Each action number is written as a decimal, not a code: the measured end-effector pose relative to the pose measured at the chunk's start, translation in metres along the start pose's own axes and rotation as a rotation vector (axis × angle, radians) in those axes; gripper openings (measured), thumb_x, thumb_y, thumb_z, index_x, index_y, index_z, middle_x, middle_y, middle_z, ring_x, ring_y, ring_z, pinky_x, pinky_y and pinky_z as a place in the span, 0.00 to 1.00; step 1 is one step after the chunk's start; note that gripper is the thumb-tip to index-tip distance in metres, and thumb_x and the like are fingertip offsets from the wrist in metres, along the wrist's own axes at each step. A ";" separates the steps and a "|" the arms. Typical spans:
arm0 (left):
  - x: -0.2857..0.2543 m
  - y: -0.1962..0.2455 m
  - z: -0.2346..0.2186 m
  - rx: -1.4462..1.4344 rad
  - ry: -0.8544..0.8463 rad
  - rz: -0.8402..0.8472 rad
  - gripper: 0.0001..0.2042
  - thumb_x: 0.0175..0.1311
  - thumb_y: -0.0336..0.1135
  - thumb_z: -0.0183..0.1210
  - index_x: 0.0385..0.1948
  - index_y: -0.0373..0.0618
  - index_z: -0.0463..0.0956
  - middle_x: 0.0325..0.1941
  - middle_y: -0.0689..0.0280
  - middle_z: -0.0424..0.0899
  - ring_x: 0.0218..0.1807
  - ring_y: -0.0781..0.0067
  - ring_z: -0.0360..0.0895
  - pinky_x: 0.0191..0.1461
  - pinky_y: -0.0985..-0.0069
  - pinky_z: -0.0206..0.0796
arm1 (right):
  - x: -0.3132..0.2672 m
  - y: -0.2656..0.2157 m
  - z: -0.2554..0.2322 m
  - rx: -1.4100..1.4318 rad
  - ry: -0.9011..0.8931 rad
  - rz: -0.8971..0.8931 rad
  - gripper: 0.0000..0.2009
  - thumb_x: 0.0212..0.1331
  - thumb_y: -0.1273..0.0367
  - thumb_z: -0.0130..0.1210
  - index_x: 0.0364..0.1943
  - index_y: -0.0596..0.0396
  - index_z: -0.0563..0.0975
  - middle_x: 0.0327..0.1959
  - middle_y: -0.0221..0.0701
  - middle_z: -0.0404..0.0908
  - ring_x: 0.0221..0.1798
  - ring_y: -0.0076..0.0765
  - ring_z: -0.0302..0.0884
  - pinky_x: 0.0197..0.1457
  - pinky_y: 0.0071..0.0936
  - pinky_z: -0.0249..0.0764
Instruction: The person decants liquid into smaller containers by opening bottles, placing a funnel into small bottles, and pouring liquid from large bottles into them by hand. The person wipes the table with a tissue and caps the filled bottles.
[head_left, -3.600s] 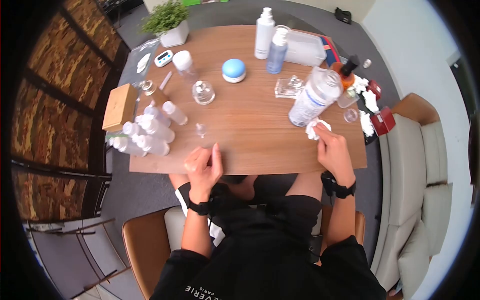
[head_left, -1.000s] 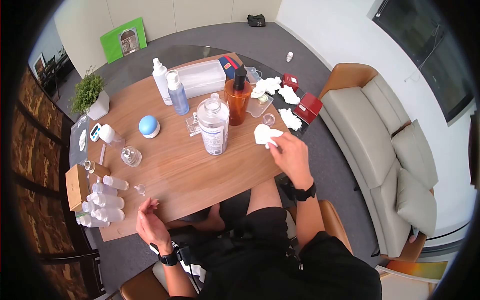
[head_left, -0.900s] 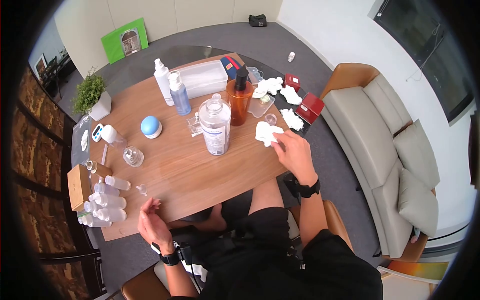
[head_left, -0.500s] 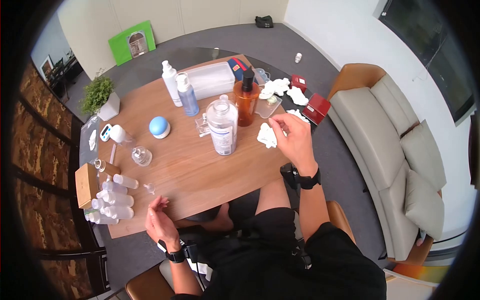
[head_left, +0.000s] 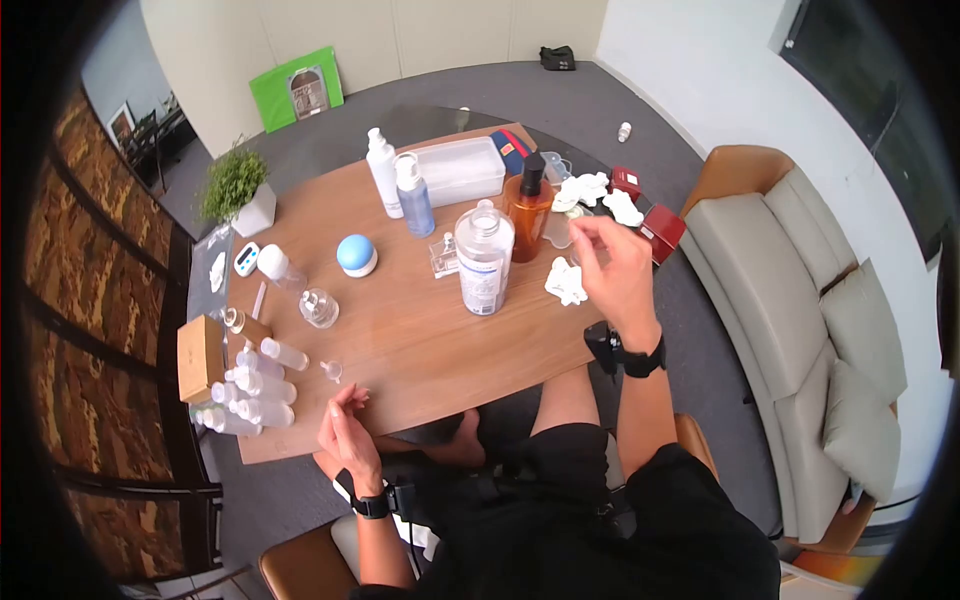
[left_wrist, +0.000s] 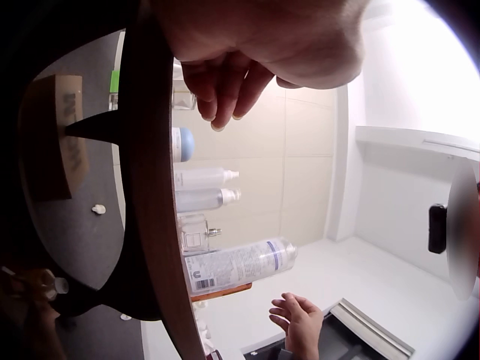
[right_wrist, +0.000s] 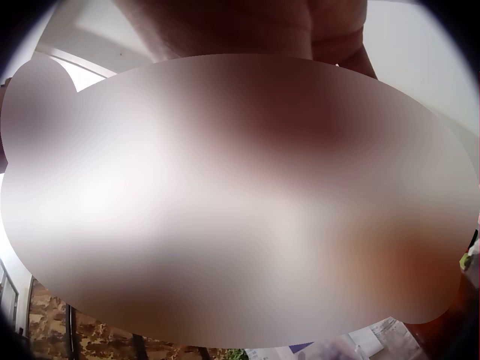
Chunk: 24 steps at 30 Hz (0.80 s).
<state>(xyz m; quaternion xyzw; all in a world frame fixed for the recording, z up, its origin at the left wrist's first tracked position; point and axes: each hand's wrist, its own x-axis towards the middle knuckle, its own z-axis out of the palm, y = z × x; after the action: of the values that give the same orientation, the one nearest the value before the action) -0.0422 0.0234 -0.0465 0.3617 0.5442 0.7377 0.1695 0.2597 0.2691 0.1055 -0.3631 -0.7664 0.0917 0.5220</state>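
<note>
The right hand [head_left: 622, 280] is raised over the table's right part, fingers loosely bent and holding nothing visible. Beside it on the wood lies a crumpled white tissue [head_left: 566, 282]. A large clear bottle [head_left: 484, 262] without a cap stands to the left of that tissue, next to an amber pump bottle [head_left: 527, 215]. At the table's front edge the left hand [head_left: 350, 438] hangs relaxed and holds nothing; a small clear funnel [head_left: 332, 370] lies just beyond its fingers. In the left wrist view the left hand's fingers [left_wrist: 229, 86] hang loosely. Most of the right wrist view is blurred.
Several small bottles [head_left: 262, 385] and a cardboard box [head_left: 201, 358] are at the left. Farther back are a blue-lidded jar [head_left: 357, 256], two pump bottles, a clear bin [head_left: 455, 172] and a plant [head_left: 236, 190]. More tissues and red boxes [head_left: 662, 232] sit at the right.
The right hand has let go of the tissue, which now lies on the table, and has risen from it. The head view has shifted, and the left hand remains near the front edge.
</note>
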 end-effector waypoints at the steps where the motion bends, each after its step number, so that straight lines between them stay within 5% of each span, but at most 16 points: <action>1: -0.001 0.003 0.001 0.050 0.019 -0.052 0.23 0.83 0.44 0.49 0.52 0.27 0.82 0.44 0.54 0.88 0.47 0.67 0.82 0.57 0.70 0.70 | -0.011 -0.002 0.000 0.029 0.014 0.047 0.05 0.64 0.76 0.64 0.41 0.60 0.84 0.33 0.39 0.88 0.33 0.40 0.88 0.38 0.31 0.81; 3: 0.008 0.013 0.012 0.107 0.005 -0.094 0.21 0.82 0.42 0.51 0.52 0.28 0.83 0.43 0.56 0.88 0.47 0.69 0.82 0.56 0.71 0.71 | -0.036 -0.009 0.002 0.135 0.045 0.106 0.04 0.65 0.76 0.63 0.42 0.59 0.84 0.30 0.36 0.87 0.31 0.36 0.88 0.35 0.28 0.79; 6: 0.026 0.040 0.035 0.311 -0.086 0.035 0.08 0.76 0.26 0.60 0.47 0.32 0.84 0.38 0.61 0.86 0.42 0.73 0.82 0.46 0.76 0.74 | -0.082 -0.009 0.015 0.273 0.036 0.196 0.03 0.67 0.74 0.64 0.39 0.61 0.83 0.24 0.36 0.84 0.23 0.29 0.82 0.28 0.25 0.75; 10: 0.071 0.062 0.073 0.576 -0.257 0.213 0.05 0.69 0.21 0.63 0.43 0.32 0.85 0.39 0.60 0.87 0.40 0.74 0.82 0.46 0.76 0.73 | -0.121 0.003 0.038 0.364 0.054 0.291 0.06 0.66 0.74 0.65 0.32 0.60 0.80 0.18 0.33 0.78 0.17 0.27 0.75 0.23 0.26 0.69; 17: 0.157 0.063 0.157 0.725 -0.449 0.447 0.10 0.63 0.22 0.67 0.45 0.36 0.86 0.41 0.57 0.88 0.38 0.66 0.84 0.47 0.71 0.76 | -0.128 0.014 0.042 0.364 -0.001 0.259 0.09 0.64 0.73 0.65 0.27 0.57 0.78 0.18 0.36 0.76 0.18 0.41 0.76 0.22 0.35 0.69; 24: 0.224 0.033 0.218 0.696 -0.754 0.251 0.21 0.57 0.32 0.76 0.53 0.40 0.86 0.49 0.56 0.91 0.46 0.64 0.88 0.53 0.68 0.79 | -0.128 0.023 0.035 0.426 -0.028 0.300 0.08 0.62 0.77 0.65 0.27 0.58 0.77 0.16 0.35 0.75 0.16 0.37 0.75 0.21 0.32 0.68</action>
<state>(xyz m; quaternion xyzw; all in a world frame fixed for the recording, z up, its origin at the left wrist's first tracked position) -0.0333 0.3039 0.0938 0.6991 0.6108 0.3468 0.1338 0.2646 0.2103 -0.0155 -0.3534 -0.6745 0.3327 0.5564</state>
